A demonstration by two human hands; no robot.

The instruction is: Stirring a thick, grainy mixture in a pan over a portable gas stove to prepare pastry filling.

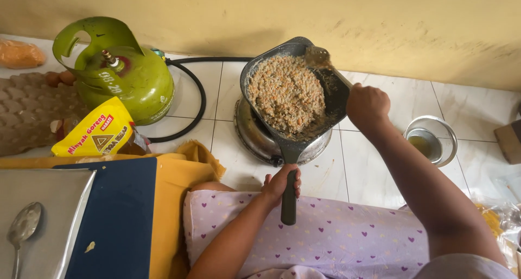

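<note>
One pan [290,97]; two spoons [21,225]; one gas cylinder [122,73]

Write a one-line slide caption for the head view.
Left hand grips the handle of a square pan of crumbly minced filling over a floor burner while the right hand stirs with a spatula.

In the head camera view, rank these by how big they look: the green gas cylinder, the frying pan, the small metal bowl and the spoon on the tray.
1. green gas cylinder
2. frying pan, close behind; it sits at a similar distance, so the gap is small
3. small metal bowl
4. spoon, which looks about as long as the bowl is wide, and nearer the camera, so unsure
</note>
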